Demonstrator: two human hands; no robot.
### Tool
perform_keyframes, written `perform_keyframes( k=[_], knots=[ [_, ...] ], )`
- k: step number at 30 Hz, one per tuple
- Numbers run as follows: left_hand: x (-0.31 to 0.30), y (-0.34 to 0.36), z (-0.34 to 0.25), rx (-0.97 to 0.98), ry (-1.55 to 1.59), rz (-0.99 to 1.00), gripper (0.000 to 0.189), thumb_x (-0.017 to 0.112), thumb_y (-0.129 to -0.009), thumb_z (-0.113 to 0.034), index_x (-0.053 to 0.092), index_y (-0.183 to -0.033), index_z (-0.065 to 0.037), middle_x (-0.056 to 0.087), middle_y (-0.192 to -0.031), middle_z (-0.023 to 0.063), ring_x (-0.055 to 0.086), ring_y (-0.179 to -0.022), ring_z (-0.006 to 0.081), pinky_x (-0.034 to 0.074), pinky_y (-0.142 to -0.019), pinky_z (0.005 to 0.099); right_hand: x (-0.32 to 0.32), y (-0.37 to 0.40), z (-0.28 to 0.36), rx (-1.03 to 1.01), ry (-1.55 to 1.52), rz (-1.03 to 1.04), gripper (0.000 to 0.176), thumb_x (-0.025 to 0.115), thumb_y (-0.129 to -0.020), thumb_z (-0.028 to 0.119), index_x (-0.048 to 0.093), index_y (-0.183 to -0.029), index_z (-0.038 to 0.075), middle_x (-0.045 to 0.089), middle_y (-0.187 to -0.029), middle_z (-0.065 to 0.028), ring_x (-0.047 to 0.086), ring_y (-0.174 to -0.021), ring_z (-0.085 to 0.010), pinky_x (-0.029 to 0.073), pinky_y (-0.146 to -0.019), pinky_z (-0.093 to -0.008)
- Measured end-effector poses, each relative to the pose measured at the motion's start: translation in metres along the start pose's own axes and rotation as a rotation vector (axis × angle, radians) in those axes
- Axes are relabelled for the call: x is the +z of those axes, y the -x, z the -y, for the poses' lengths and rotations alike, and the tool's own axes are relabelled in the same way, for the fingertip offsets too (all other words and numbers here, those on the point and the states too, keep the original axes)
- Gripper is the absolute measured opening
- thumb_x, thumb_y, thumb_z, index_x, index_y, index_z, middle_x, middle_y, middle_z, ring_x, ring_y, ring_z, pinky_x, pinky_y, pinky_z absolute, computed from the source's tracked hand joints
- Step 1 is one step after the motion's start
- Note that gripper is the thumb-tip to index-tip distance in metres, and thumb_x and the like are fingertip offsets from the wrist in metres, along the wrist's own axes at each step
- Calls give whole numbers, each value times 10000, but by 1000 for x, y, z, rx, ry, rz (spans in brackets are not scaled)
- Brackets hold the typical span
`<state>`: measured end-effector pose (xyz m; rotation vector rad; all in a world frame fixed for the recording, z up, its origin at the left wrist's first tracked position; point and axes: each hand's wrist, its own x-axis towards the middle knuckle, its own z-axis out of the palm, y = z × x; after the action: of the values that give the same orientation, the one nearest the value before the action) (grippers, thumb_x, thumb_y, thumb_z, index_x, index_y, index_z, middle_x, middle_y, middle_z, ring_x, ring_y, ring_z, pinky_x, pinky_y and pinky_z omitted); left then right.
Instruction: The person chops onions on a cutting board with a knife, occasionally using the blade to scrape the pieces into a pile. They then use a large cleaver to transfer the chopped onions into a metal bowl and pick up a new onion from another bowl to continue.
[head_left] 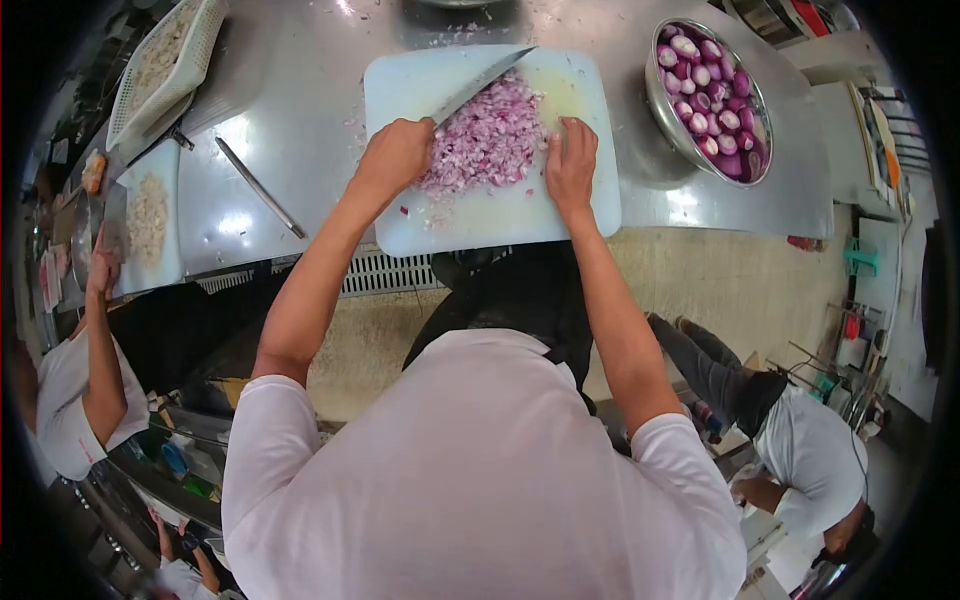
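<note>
My left hand (398, 155) is closed around the handle of a large kitchen knife (482, 86). The blade slants up and to the right along the far edge of a pile of chopped purple onion (492, 136). Under the pile lies a white cutting board (400, 85), wet and yellowish in places. On the right side of the board, my right hand (572, 172) is beside the onion with its fingers apart and nothing in them.
To the right stands a metal bowl (655, 100) of peeled purple onions (708, 95). A steel rod (258, 186) lies on the metal table (290, 100). At left are a white basket (200, 62), another cutting board (170, 255) and a co-worker's hand (102, 270). Another person (800, 440) bends at lower right.
</note>
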<state>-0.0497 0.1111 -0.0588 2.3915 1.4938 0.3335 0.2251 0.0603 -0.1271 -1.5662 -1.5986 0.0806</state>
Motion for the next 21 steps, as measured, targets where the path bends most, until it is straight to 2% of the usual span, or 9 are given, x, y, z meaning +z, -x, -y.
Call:
perform_keyframes(
  k=[3,5,7,9,12,14,18,21],
  knots=[
    [-17,8,-2,-9,45,28,219,549,-892,-172,634,-927,27,649,-803,271,629,-773,472,502,-693,523,2,-3,-1,-15,20,-7,263,538,-943,131,568,-1146,-34,564,-1170,-235,495,-1125,-407,402,-983,-478],
    [-32,25,9,-85,169,-27,235,552,-927,-185,611,-904,42,624,-712,243,633,-657,402,485,-617,464,2,-3,-4,11,9,13,261,544,-936,127,569,-1140,-33,569,-1157,-234,500,-1111,-406,404,-975,-482],
    [-60,52,-4,-327,287,-19,216,564,-912,-157,640,-937,44,634,-807,288,623,-818,469,480,-713,504,2,-4,-3,1,9,2,255,546,-933,125,571,-1133,-32,571,-1151,-233,502,-1105,-407,405,-972,-483],
    [-58,82,11,-469,313,53,215,564,-921,-156,650,-998,24,631,-783,280,621,-794,470,473,-682,503,3,-2,-2,1,5,-4,250,548,-930,122,573,-1126,-31,572,-1146,-233,504,-1100,-407,405,-969,-484],
    [-39,125,-2,-513,209,8,211,560,-918,-136,643,-1032,21,629,-755,275,634,-748,453,481,-657,501,3,-4,-3,19,-4,-17,239,547,-929,118,573,-1113,-32,572,-1142,-233,505,-1092,-411,405,-965,-487],
    [-27,134,-40,-534,237,-40,219,558,-909,-109,628,-1030,60,631,-737,277,649,-697,435,497,-626,496,4,-3,-5,-30,-1,-32,239,548,-927,116,570,-1113,-34,572,-1141,-234,507,-1090,-413,406,-963,-488],
    [4,109,-97,-552,274,-83,218,556,-876,-79,609,-955,118,629,-709,294,657,-688,446,519,-633,514,3,-2,-5,-14,16,-14,250,549,-927,115,567,-1125,-37,572,-1142,-236,505,-1097,-409,404,-969,-484],
    [17,80,-102,-557,314,-78,231,542,-905,-121,619,-999,75,622,-737,318,647,-748,472,498,-651,525,2,-5,0,-1,20,13,255,548,-928,112,566,-1133,-38,568,-1156,-234,499,-1114,-401,400,-979,-478]
  ],
)
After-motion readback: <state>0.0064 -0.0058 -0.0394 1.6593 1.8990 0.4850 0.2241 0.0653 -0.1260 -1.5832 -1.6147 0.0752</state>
